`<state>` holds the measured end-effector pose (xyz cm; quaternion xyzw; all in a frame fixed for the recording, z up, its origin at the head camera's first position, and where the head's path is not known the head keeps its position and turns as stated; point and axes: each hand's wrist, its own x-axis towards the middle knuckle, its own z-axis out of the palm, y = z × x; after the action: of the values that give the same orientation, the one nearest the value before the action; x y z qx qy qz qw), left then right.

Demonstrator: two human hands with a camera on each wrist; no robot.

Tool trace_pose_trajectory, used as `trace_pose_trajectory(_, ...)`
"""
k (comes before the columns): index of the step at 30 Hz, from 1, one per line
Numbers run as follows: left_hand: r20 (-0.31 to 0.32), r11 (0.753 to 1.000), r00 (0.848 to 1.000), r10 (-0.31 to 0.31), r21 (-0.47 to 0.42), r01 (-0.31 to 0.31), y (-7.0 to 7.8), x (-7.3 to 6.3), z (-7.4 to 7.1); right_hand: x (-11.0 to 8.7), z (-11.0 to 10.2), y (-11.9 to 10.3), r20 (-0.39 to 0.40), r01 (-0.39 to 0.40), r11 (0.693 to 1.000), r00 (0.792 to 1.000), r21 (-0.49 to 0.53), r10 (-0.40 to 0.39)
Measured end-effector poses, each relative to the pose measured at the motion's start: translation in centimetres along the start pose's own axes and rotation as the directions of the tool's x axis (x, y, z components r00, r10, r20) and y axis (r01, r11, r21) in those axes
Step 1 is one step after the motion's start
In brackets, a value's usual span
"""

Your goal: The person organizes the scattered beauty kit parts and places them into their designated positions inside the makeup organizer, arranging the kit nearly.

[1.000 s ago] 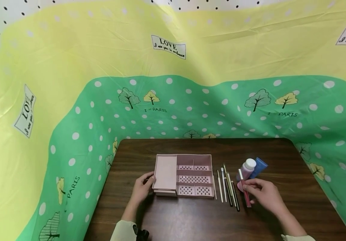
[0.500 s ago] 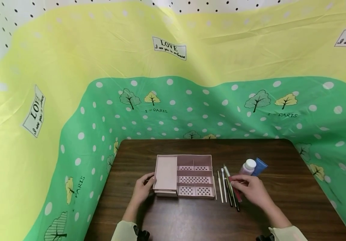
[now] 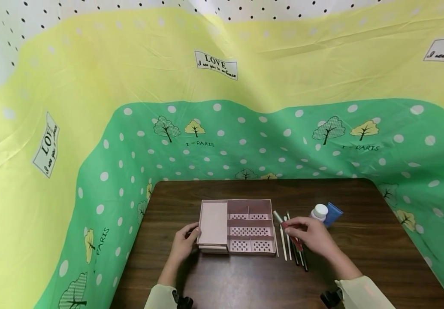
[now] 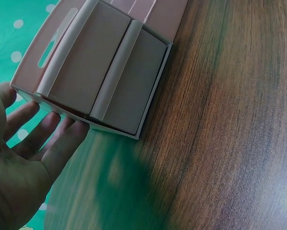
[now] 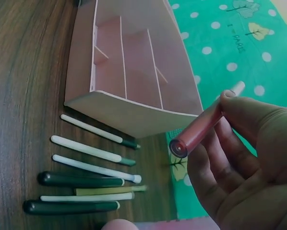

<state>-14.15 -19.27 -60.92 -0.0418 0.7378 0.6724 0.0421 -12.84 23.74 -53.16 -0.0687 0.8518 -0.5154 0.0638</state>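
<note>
A pink organizer box (image 3: 212, 223) stands on the table, with a flat-topped drawer section on its left and several open compartments (image 3: 249, 231) on its right. My left hand (image 3: 183, 243) touches the box's left side; in the left wrist view its fingertips lie along the edge beside two drawer fronts (image 4: 93, 62). Between thumb and fingers, my right hand (image 3: 311, 235) pinches a red lip gloss tube (image 5: 198, 127) with a silvery cap. The tube is tilted, above several makeup brushes (image 5: 86, 149) lying right of the box.
Behind my right hand, a white-capped bottle (image 3: 319, 212) stands beside a blue squeeze tube (image 3: 333, 214). The dark wooden table (image 3: 241, 279) ends at a green and yellow patterned cloth (image 3: 245, 141) behind and on both sides.
My right hand has carried the lip gloss left, from in front of the bottle to over the brushes near the box. My left hand has stayed at the box's side.
</note>
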Motion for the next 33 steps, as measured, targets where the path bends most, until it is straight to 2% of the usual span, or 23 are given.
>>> trace_pose_trajectory(3, -0.005, 1.000, 1.000, -0.003, 0.003, 0.003, 0.0, 0.1, 0.0, 0.4, 0.1, -0.2, 0.029, -0.016, 1.000, 0.999, -0.001, 0.016)
trace_pose_trajectory(9, -0.004, 1.000, 1.000, -0.008, 0.021, 0.008, 0.0, 0.0, 0.0, 1.4, 0.7, -0.1, 0.031, 0.022, 0.994, 0.999, -0.105, -0.019)
trace_pose_trajectory(13, -0.002, 1.000, 1.000, -0.014, 0.020, 0.014, -0.1, 0.0, 0.0, 2.1, 1.1, -0.1, 0.060, 0.023, 0.995, 0.998, -0.100, -0.017)
trace_pose_trajectory(23, -0.004, 1.000, 1.000, -0.006, 0.031, 0.006, -0.1, 0.1, -0.1, 4.1, 1.9, -0.4, 0.115, 0.098, 0.993, 0.989, -0.068, -0.090)
trace_pose_trajectory(28, 0.001, 1.000, 1.000, -0.003, 0.020, 0.003, 0.0, 0.1, -0.1, 4.8, 2.4, -0.5, 0.135, 0.130, 0.986, 0.984, -0.100, -0.116)
trace_pose_trajectory(33, -0.001, 1.000, 1.000, -0.004, 0.019, 0.004, 0.1, -0.1, -0.1, 5.4, 3.2, -0.7, 0.159, 0.134, 0.989, 0.980, -0.063, -0.123)
